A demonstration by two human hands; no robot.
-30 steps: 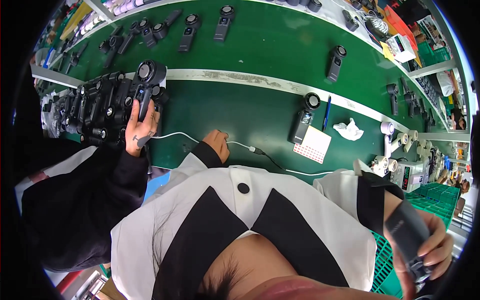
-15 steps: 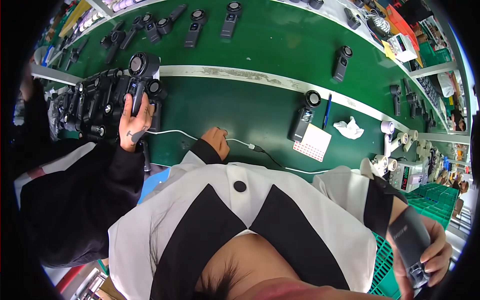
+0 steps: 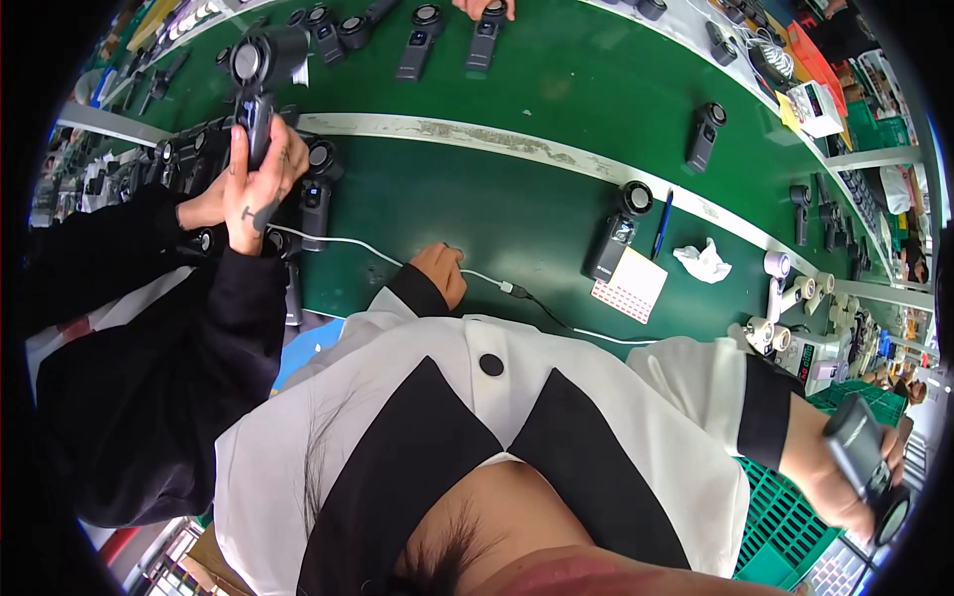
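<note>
My left hand [image 3: 439, 276] rests on the green bench with its fingers curled round a white cable [image 3: 353, 243], which enters on one side and comes out on the other. To its right, the cable meets a dark plug [image 3: 516, 291]. Far out at the lower right, my right hand [image 3: 830, 487] grips a dark grey handheld fan [image 3: 857, 442], its round head pointing down and outward. Ahead on the bench lies another dark handheld fan [image 3: 611, 243] beside a white card with red squares [image 3: 632, 286].
A co-worker's tattooed hand [image 3: 260, 189] holds up a dark fan [image 3: 254, 119] at left, over piled fans. Another person's hand [image 3: 484, 8] touches a fan at the far edge. A blue pen [image 3: 663, 226], crumpled tissue [image 3: 703, 260] and green crate [image 3: 785, 521] lie rightward.
My right hand has swung outward, turning the fan so its round head shows. The co-worker's fan has risen away from the pile. A hand has appeared at the far edge. My left hand stays put.
</note>
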